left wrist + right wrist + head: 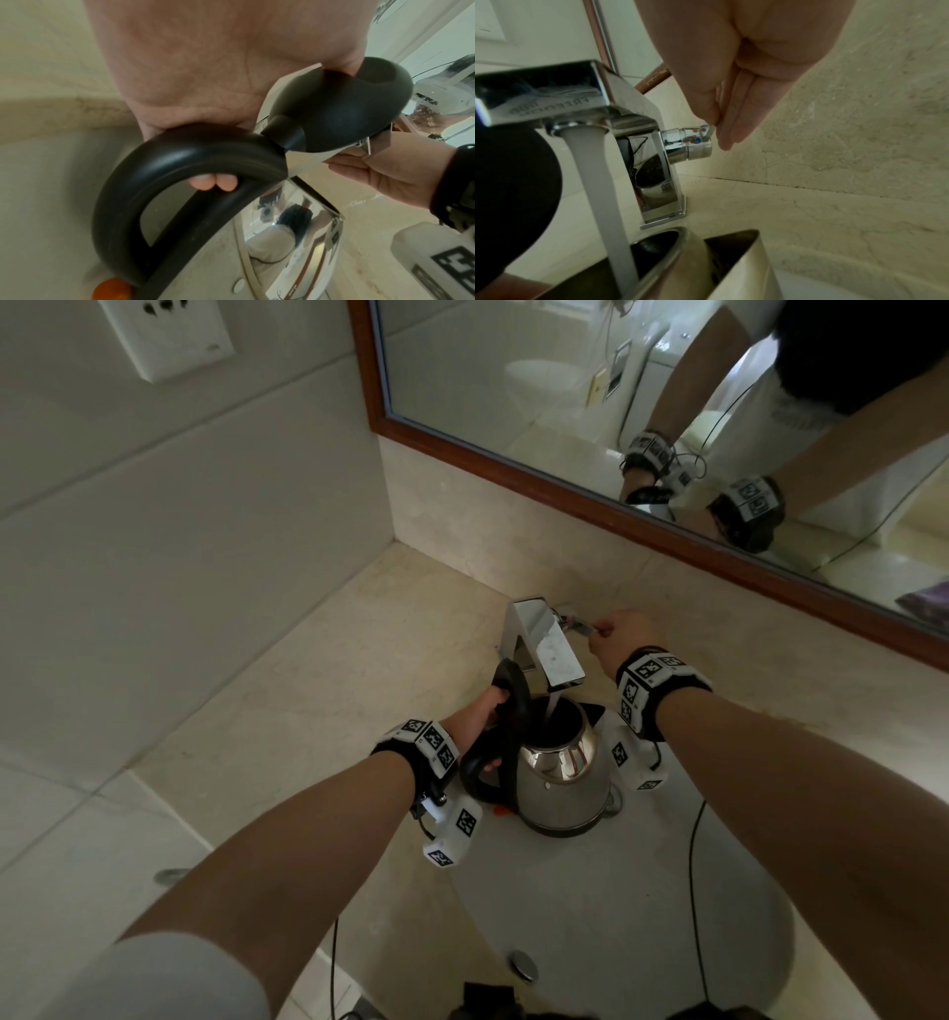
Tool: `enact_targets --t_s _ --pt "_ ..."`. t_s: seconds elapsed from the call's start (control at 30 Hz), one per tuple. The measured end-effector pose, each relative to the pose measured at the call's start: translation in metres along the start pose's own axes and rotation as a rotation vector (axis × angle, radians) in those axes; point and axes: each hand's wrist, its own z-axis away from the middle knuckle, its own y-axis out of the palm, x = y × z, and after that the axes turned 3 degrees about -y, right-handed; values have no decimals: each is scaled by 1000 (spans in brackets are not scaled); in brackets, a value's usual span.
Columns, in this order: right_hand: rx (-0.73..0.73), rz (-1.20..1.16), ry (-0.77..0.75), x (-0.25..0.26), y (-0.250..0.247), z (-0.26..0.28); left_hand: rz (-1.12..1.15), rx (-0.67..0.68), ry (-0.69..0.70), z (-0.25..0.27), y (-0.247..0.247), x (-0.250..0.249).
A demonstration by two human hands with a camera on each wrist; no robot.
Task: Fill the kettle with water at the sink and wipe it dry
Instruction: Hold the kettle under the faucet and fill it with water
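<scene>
Counter (328, 690): we are standing over a pale stone top running into the corner under a wood-framed mirror (590, 490).

Sink (642, 891): a white basin is sitting in the counter, with a round metal drain plug (524, 966) lying near its front edge.

Kettle (562, 778): we are holding this steel kettle upright over the back of the sink, directly under the spout, with its black lid (342, 109) standing hinged open.

Tap (547, 642): a square chrome tap is pouring a steady stream of water (595, 182) straight into the kettle's open mouth.

Left hand (480, 711): we are gripping the kettle's black loop handle (180, 166), fingers wrapping round its upper part and fingertips (213, 180) showing through the loop.

Right hand (621, 636): we are reaching to the right side of the tap and pinching the thin tap lever (709, 132) between thumb and fingers, the fingers (734, 130) lying close together and pointing down.

Orange tab (111, 289): a small orange piece is showing at the foot of the handle.
</scene>
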Motion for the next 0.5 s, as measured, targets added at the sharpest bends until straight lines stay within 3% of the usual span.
enact_targets --t_s 0.5 --pt "-13 -43 33 -1 1 -2 -13 -15 7 1 0 -1"
